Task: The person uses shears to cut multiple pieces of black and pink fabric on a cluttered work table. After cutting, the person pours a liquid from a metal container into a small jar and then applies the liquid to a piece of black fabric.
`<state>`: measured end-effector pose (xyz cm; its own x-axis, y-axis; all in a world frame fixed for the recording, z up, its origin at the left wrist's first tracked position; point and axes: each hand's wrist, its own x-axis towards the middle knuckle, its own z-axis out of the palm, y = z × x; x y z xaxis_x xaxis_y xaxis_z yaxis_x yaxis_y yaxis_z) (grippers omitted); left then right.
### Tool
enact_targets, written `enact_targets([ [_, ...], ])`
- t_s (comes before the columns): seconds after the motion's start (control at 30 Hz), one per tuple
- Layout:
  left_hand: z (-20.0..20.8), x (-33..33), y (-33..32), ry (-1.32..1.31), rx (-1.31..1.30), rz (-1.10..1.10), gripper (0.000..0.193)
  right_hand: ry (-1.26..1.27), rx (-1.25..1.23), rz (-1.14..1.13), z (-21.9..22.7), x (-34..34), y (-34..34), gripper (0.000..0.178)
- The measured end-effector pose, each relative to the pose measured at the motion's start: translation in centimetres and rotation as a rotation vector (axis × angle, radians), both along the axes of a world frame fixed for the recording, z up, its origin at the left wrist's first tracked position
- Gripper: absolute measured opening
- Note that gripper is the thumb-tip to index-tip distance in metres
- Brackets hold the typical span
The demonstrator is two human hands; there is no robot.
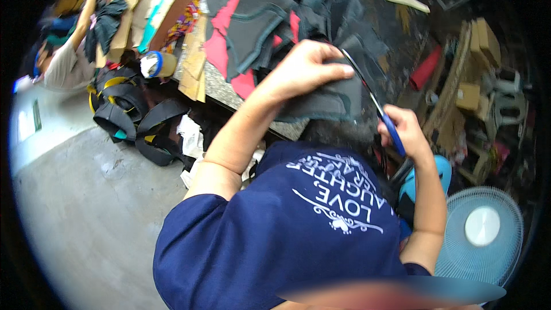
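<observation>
My left hand [307, 69] is over the worktable, thumb and fingers closed on a dark grey fabric piece [330, 103] with a stitched border line. Part of that cloth is hidden beneath the hand. In my right hand [408, 126] is a pair of scissors [394, 133] with blue handles. Their metal blades point up and away, the tips close to my left fingers at the cloth's edge. Whether the blades are apart is hard to see. Beyond my left hand lies a heap of dark grey cut pieces [255, 28], with pink-red fabric [216, 51] among them.
A jar with a blue-rimmed lid [158, 64] and cardboard strips [194, 63] are at the left edge. Black straps [123, 106] pile on the floor. A fan [482, 227] stands at lower right, near boxes [485, 43]. Another person [69, 69] reaches in at far left.
</observation>
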<state>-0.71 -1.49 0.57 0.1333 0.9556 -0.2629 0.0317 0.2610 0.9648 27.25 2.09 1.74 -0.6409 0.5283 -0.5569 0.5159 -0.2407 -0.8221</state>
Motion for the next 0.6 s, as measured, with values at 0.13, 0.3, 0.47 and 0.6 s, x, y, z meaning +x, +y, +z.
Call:
enact_targets([
  [0.13,0.8,-0.3,-0.2,0.181,-0.002,-0.032,0.03,-0.068,0.157,-0.056,-1.0,-0.4,-0.7,0.026],
  [0.3,2.7,-1.8,-0.7,0.12,0.06,0.011,0.026,-0.097,0.341,-0.068,-2.8,-0.3,-1.0,0.027],
  [0.47,3.1,-6.3,0.3,0.075,0.341,0.493,0.023,0.024,0.067,-0.272,-3.8,0.0,-0.8,0.021],
  [0.6,-0.7,-9.6,2.5,1.002,0.644,0.908,0.094,0.057,0.096,-0.358,-4.6,0.6,-0.8,0.022],
])
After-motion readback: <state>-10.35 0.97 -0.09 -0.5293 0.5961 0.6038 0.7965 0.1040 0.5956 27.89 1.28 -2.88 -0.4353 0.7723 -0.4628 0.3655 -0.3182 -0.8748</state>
